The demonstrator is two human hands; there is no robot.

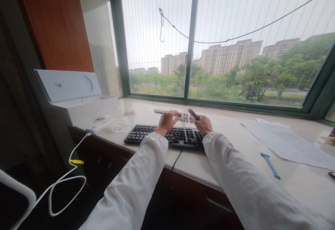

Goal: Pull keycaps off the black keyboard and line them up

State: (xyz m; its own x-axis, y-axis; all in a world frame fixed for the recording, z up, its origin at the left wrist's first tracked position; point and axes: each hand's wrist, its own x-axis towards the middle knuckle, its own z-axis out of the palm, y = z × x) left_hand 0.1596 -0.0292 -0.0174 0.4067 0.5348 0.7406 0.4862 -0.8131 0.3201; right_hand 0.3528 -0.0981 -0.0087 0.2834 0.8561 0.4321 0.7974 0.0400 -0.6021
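A black keyboard (141,132) lies along the front of the pale counter, its cable hanging over the edge. Above its far edge, my left hand (166,121) has its fingers bent, thumb and fingertips close together; what they pinch, if anything, is too small to make out. My right hand (204,123) is closed around a dark, thick stick-shaped tool (193,113), which points up and away to the left. Between my hands, several small grey-and-dark pieces (185,117) sit in rows behind the keyboard. A thin grey strip (160,111) lies beyond my left hand.
To the left stand an open white box (86,106) and a white power strip (99,126) with a cable, beside crumpled clear plastic (121,124). Paper sheets (285,143) and a blue plastic tool (270,165) lie right. A window (186,66) closes the back.
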